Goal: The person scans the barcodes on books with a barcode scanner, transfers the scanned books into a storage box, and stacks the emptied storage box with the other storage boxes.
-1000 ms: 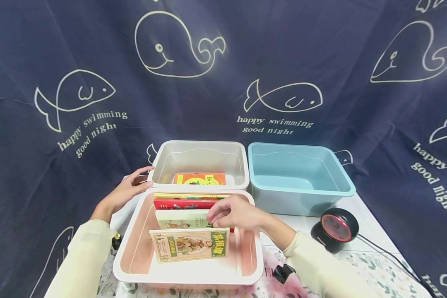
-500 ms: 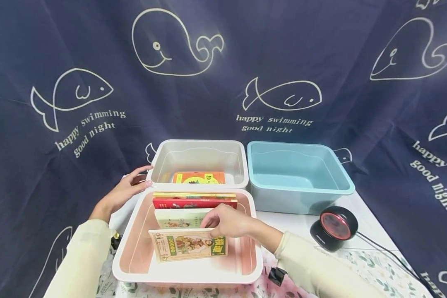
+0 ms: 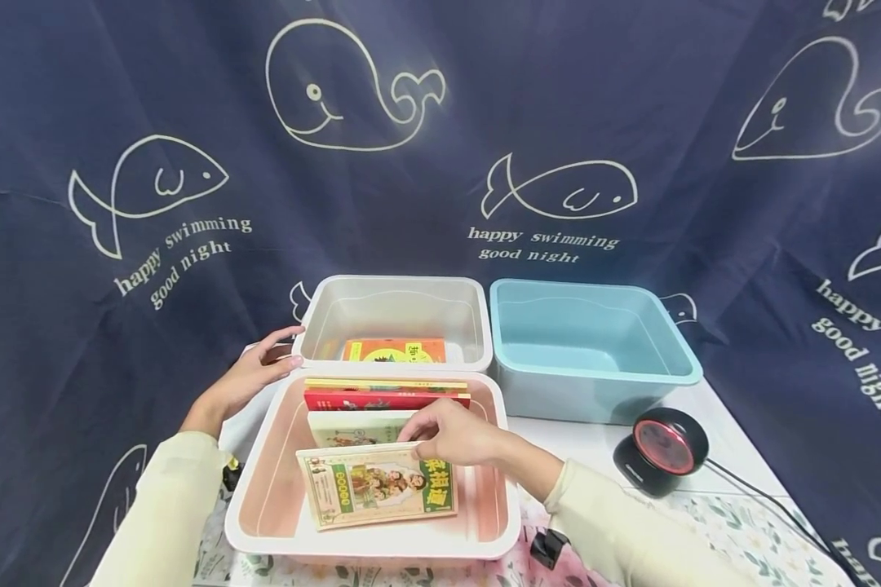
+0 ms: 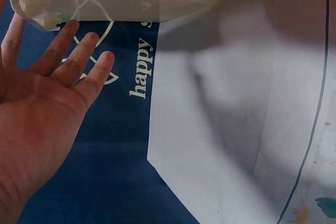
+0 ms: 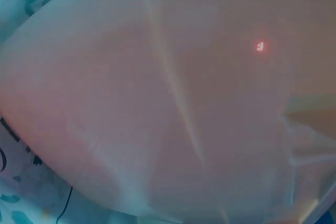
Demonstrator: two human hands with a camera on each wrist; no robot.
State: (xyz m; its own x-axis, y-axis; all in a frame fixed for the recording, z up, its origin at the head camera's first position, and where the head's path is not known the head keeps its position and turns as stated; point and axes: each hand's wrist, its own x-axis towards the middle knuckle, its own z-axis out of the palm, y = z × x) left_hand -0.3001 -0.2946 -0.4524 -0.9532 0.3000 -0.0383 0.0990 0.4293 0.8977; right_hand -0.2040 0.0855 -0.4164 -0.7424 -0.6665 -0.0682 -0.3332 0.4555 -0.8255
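Observation:
In the head view my right hand (image 3: pixel 458 434) pinches the top edge of the front book (image 3: pixel 382 487), which has a family picture on its cover and stands tilted in the pink bin (image 3: pixel 264 489). Behind it in the same bin are a pale green book (image 3: pixel 338 430) and a red book (image 3: pixel 360 399), with yellow-edged ones at the back. My left hand (image 3: pixel 253 377) touches the left side of the grey-white bin (image 3: pixel 392 284), fingers spread; the left wrist view shows that hand (image 4: pixel 47 98) against the bin's outside. The right wrist view shows mostly the pink bin's wall (image 5: pixel 105 103).
An orange book (image 3: pixel 392 350) lies in the grey-white bin behind the pink one. A blue bin (image 3: pixel 587 373) stands at the back right, and a black round device (image 3: pixel 661 448) with a cable sits in front of it. A dark patterned cloth (image 3: pixel 426 212) hangs behind.
My right hand has moved from over the pale green book to the front book and taken hold of its top edge. That book has risen slightly and shifted. The left hand has stayed in place.

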